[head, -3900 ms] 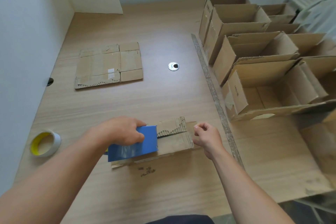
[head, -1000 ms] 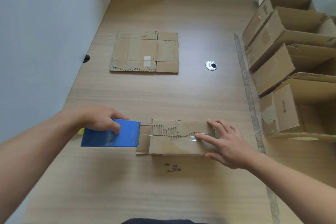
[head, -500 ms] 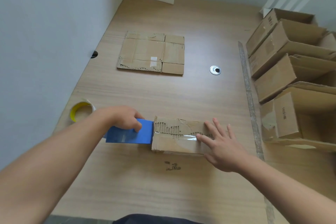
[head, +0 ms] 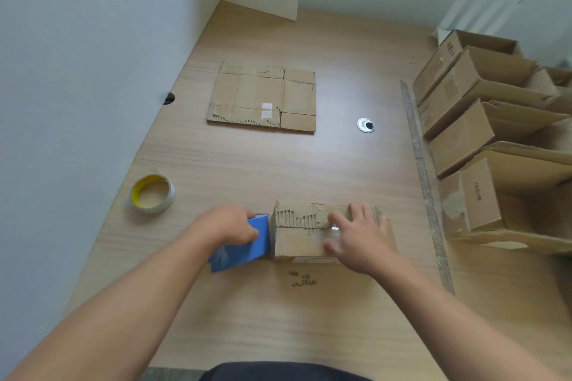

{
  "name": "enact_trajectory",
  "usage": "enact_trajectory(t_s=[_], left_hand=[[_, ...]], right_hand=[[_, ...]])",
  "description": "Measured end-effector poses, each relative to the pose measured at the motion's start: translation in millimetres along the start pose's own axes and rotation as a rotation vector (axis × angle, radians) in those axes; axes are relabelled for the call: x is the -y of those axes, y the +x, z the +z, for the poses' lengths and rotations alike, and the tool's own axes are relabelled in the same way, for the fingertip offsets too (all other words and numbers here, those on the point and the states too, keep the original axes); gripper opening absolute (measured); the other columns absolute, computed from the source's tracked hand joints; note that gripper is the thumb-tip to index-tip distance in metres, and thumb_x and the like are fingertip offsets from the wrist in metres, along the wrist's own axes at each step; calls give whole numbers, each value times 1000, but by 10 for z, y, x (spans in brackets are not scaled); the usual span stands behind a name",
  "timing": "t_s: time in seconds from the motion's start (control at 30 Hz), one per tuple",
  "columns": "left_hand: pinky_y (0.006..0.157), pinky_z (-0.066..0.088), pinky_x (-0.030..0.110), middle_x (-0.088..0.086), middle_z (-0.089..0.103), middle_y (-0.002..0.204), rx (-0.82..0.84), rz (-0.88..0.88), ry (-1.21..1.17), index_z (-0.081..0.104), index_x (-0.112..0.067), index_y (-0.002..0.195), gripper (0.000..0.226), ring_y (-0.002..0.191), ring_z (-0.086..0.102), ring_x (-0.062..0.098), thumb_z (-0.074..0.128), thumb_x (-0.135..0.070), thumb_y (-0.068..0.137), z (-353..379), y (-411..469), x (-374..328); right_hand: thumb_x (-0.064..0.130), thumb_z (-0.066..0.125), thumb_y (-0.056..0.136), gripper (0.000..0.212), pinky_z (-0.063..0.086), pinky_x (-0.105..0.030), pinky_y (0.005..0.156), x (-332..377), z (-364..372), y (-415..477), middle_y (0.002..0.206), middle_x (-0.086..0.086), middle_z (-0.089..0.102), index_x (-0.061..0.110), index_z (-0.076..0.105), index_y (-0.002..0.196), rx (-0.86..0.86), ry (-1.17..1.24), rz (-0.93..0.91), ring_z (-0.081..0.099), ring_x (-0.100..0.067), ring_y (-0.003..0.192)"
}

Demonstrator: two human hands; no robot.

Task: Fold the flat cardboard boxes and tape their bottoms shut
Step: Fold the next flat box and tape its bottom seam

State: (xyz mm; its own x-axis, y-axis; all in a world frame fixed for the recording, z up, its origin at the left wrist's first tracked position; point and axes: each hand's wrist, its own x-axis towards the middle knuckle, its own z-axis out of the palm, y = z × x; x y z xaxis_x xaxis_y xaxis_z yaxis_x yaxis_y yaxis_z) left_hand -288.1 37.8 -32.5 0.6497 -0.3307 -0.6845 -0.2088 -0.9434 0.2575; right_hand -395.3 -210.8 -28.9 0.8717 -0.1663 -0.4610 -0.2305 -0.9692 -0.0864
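Observation:
A small cardboard box [head: 301,237] stands bottom up on the wooden table [head: 278,164], its closed flaps facing me. My left hand [head: 227,226] grips a blue tape dispenser [head: 241,249] pressed against the box's left end. My right hand [head: 360,233] lies flat on the right half of the flaps, fingers spread, over a shiny strip of clear tape [head: 334,228] along the seam. A flat unfolded box [head: 263,97] lies farther back on the table.
A roll of tape with a yellow core [head: 152,194] sits at the left near the wall. Several folded boxes [head: 483,145] lie in a row along the right side, behind a grey strip [head: 422,170] across the table. A metal grommet [head: 366,125] is mid-table.
My left hand has brought the dispenser back from the left up against the box's left end and tilted it down. My right hand stays pressed on the flaps.

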Motion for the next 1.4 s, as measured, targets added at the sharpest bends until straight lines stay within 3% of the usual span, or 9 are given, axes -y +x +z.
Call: enact_trajectory(t_s=[0.2,0.37,0.53,0.63,0.73,0.83,1.1,1.3,1.4], left_hand=[[68,50,32,-8,65,83,-161,-20,-246,57,-36,97,28,78,63,16,46,-36,71,168,-191,501],[74,55,33,-14,66,100,-224,3,-338,41,-58,131,65,87,62,15,44,-44,68,126,-321,702],[83,56,36,-18,64,108,-231,-8,-442,33,-60,141,73,94,61,11,46,-47,71,77,-432,843],[85,54,36,-17,65,103,-243,9,-472,35,-59,143,75,93,61,10,46,-49,70,62,-465,909],[85,53,34,-16,65,103,-262,18,-480,35,-57,143,71,93,60,8,49,-47,74,55,-475,975],[86,53,34,-12,66,110,-283,13,-474,36,-57,143,66,95,60,9,54,-42,81,54,-471,1025],[79,53,29,-20,65,106,-292,78,-395,36,-60,141,63,90,60,4,55,-38,86,-32,-440,906],[84,53,31,-17,66,114,-306,150,-343,35,-58,144,63,96,61,8,56,-38,88,-100,-432,845],[86,52,32,-16,66,116,-302,168,-333,34,-57,145,63,98,61,10,56,-38,89,-126,-431,861]], right_hand=[[60,44,94,45,33,-45,100,679,64,-59,138,-5,41,30,51,126,-362,95,34,34,-28,128],[78,42,83,58,27,-44,93,1081,242,122,124,-1,34,35,39,121,-245,82,156,31,-25,118],[45,50,89,39,22,-50,106,1143,341,209,131,-6,33,30,38,123,-308,27,120,31,-28,126],[23,49,88,42,10,-56,114,1079,411,156,152,-3,21,35,38,127,-271,39,-2,14,-22,146],[32,55,93,47,-3,-59,117,997,507,71,162,8,9,40,37,136,-246,120,-85,-2,-15,152],[45,56,96,44,-6,-54,118,922,554,35,162,11,15,41,45,138,-278,189,-88,2,-12,152],[32,70,90,47,11,-67,112,839,648,45,156,-2,36,27,56,134,-349,141,-185,26,-25,149],[21,58,96,48,-14,-48,116,798,657,103,161,11,25,37,49,140,-290,189,-210,7,-13,153],[33,61,95,43,-11,-48,121,678,592,92,159,14,26,38,54,137,-226,180,-337,-1,-8,151]])
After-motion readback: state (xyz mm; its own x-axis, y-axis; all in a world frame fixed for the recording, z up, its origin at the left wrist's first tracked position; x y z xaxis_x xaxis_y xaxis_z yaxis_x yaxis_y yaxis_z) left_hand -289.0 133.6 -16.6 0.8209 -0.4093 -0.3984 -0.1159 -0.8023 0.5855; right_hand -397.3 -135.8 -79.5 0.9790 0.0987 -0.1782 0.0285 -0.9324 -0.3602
